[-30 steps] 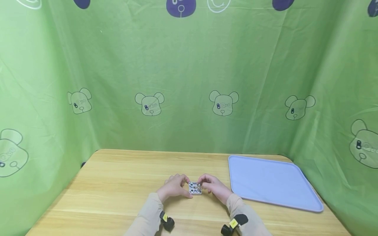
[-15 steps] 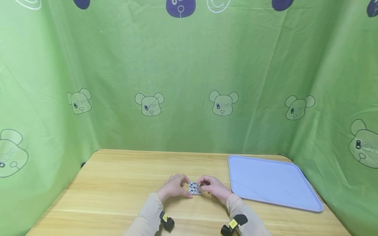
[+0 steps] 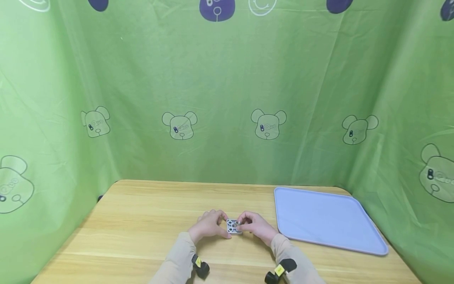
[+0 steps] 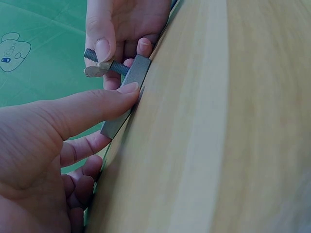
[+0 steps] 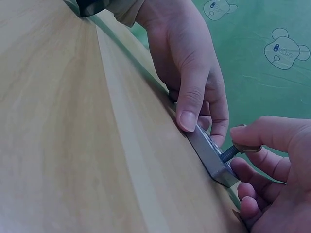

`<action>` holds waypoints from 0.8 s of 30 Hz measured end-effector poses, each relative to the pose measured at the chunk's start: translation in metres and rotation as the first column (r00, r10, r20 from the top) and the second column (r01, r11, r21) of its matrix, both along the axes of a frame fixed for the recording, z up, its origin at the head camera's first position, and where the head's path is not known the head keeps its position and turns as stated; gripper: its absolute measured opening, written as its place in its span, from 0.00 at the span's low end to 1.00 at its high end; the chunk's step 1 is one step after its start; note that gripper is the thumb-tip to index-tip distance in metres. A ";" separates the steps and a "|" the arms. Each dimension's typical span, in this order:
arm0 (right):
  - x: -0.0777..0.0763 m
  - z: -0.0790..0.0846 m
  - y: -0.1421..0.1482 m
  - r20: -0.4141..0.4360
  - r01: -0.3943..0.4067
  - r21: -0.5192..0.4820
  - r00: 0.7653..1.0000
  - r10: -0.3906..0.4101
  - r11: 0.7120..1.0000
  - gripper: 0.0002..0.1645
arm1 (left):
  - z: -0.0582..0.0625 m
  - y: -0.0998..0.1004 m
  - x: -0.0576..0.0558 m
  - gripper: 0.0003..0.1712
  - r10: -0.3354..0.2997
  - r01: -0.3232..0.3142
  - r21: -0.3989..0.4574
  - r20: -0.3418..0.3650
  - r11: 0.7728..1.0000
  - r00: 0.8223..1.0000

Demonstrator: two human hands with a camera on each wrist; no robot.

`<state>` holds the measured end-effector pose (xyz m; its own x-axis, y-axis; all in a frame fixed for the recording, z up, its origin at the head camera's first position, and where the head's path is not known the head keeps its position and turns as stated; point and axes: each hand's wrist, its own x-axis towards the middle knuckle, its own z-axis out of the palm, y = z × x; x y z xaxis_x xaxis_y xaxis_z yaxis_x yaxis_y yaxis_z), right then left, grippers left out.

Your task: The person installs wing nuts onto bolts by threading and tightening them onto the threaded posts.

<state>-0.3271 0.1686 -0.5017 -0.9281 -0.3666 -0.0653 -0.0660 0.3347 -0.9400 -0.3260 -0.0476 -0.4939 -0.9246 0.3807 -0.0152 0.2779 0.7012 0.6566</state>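
Observation:
A small square grey metal block (image 3: 230, 226) with ring-shaped holes on its top lies on the table. My left hand (image 3: 210, 225) grips its left side, thumb on the near edge and fingers at the far edge. From the block's right part rises a threaded stud (image 4: 120, 68), carrying a metal wing nut (image 4: 95, 71) partway up. My right hand (image 3: 258, 226) pinches this wing nut (image 5: 251, 148) between thumb and index finger, its other fingers curled beside the block. In the head view the right fingers hide most of the stud.
A light purple tray (image 3: 326, 221) lies at the right of the wooden table (image 3: 142, 221). Green cloth (image 3: 227, 157) with bear drawings hangs behind and at both sides. Each wrist wears a black camera (image 3: 201, 268) on its sleeve.
My right thumb and index finger have turned around the wing nut and closed onto it. My left hand and the block have stayed in place.

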 end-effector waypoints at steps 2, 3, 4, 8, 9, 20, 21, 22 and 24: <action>0.000 0.000 0.000 -0.002 -0.002 -0.002 1.000 0.002 1.000 0.16 | -0.001 0.000 0.000 0.30 0.001 -0.001 -0.003 -0.003 1.000 1.000; 0.000 0.001 0.000 -0.001 -0.008 -0.007 1.000 0.008 1.000 0.16 | -0.001 0.000 0.000 0.30 0.001 -0.001 -0.004 -0.002 1.000 1.000; 0.001 0.001 0.001 -0.001 -0.015 -0.012 1.000 0.015 1.000 0.17 | -0.001 0.000 0.000 0.30 0.001 -0.001 -0.005 -0.001 1.000 1.000; 0.001 0.002 0.002 -0.002 -0.049 -0.038 0.999 0.049 0.998 0.18 | -0.001 0.000 -0.001 0.30 0.003 -0.003 -0.006 -0.001 1.000 1.000; 0.001 0.003 0.003 -0.002 -0.053 -0.044 0.999 0.053 0.998 0.17 | -0.001 0.000 -0.001 0.30 0.003 -0.003 -0.007 -0.001 1.000 1.000; 0.001 0.004 0.001 0.035 0.010 -0.079 0.999 -0.007 0.997 0.14 | 0.000 0.000 0.000 0.30 0.004 -0.004 -0.003 0.000 1.000 1.000; 0.001 0.004 0.001 0.032 0.010 -0.077 0.999 -0.008 0.997 0.14 | 0.000 0.000 0.000 0.30 0.004 -0.004 -0.003 -0.002 1.000 1.000; 0.001 0.004 0.001 0.030 0.007 -0.076 1.000 -0.005 0.997 0.15 | 0.000 0.000 0.000 0.30 0.004 -0.004 -0.003 -0.005 1.000 1.000; 0.001 0.003 0.002 0.023 -0.005 -0.070 1.000 0.006 0.998 0.16 | 0.000 0.000 0.000 0.30 0.004 -0.004 -0.005 -0.008 1.000 1.000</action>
